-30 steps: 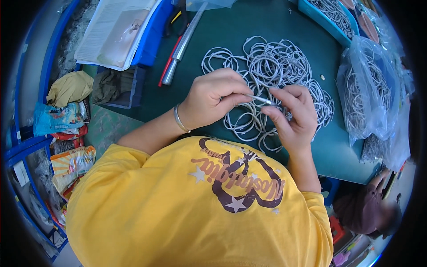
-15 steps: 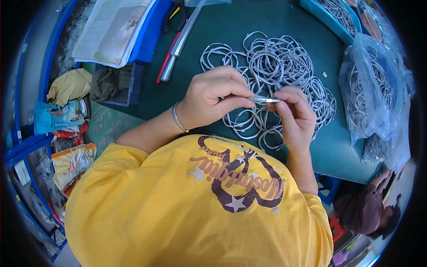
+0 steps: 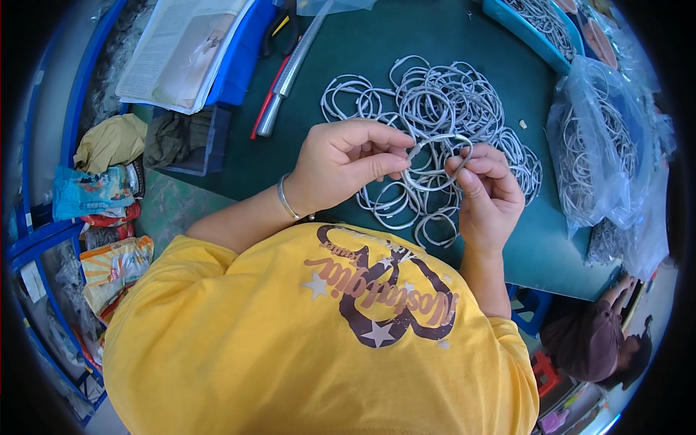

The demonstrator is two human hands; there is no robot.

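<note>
Between both hands, above the green table, is a thin silver-grey ring (image 3: pixel 429 188), about bangle size, tilted so its round opening shows. My left hand (image 3: pixel 337 159) is closed, pinching the ring's left side between thumb and fingertips. On its other side, my right hand (image 3: pixel 491 197) is closed too, with thumb and bent fingers on the rim. A loose heap of similar grey rings (image 3: pixel 464 101) lies just beyond and beneath the hands, partly hidden by them. Short lighter sections show on some of these rings.
A tapered metal rod (image 3: pixel 290 76) and a red stick (image 3: pixel 264 109) lie left, near black-and-yellow pliers (image 3: pixel 281 25). Papers (image 3: pixel 177 54) rest on a blue bin (image 3: pixel 235 69). Right are a ring-filled tray (image 3: pixel 496 14) and plastic bag (image 3: pixel 569 170). A person (image 3: pixel 591 341) sits lower right.
The ring was seen nearly edge-on between my fingertips; now it is turned so its opening shows. My right hand has shifted slightly right and down, a little further from the left.
</note>
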